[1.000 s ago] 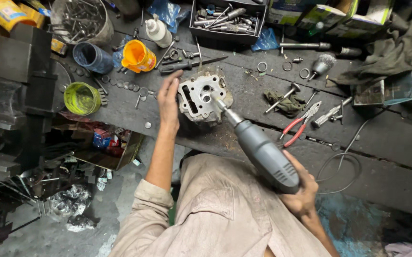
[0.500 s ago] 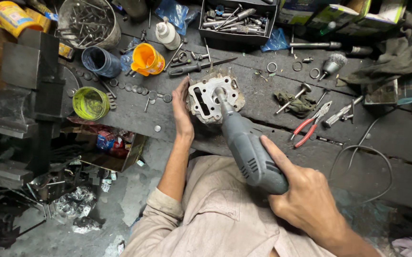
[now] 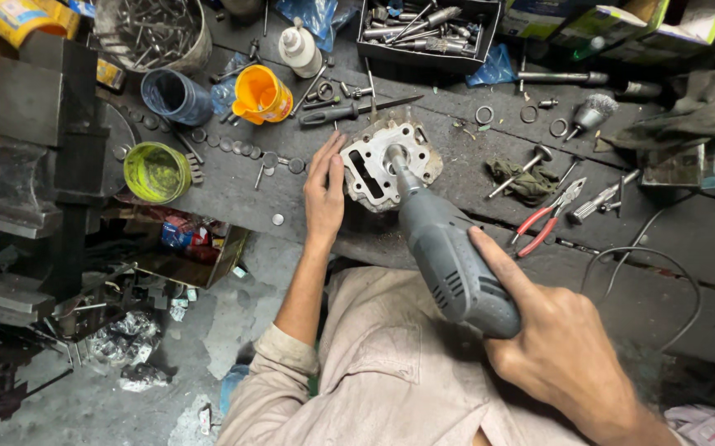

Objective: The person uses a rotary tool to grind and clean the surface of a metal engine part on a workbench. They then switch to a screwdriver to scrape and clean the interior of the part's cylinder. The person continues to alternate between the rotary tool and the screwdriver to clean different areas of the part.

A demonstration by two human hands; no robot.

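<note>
A grey metal engine part (image 3: 367,165) with several holes lies on the dark workbench (image 3: 688,248). My left hand (image 3: 324,194) rests flat against its left side, fingers together, steadying it. My right hand (image 3: 556,347) grips the rear of a grey electric drill (image 3: 448,256). The drill's front shaft points into the round bore at the middle of the engine part.
Red-handled pliers (image 3: 547,216), a valve (image 3: 518,172) on a rag, a wire brush bit (image 3: 590,111), rings and washers lie right of the part. An orange cup (image 3: 260,95), a blue cup (image 3: 174,96), a green tin (image 3: 156,172) and a tray of tools (image 3: 423,29) stand behind. A cable (image 3: 646,272) loops at right.
The view has drawn closer and shifted. My right hand and the drill have come nearer to the camera, the bit staying in the part. My left hand stays against the part.
</note>
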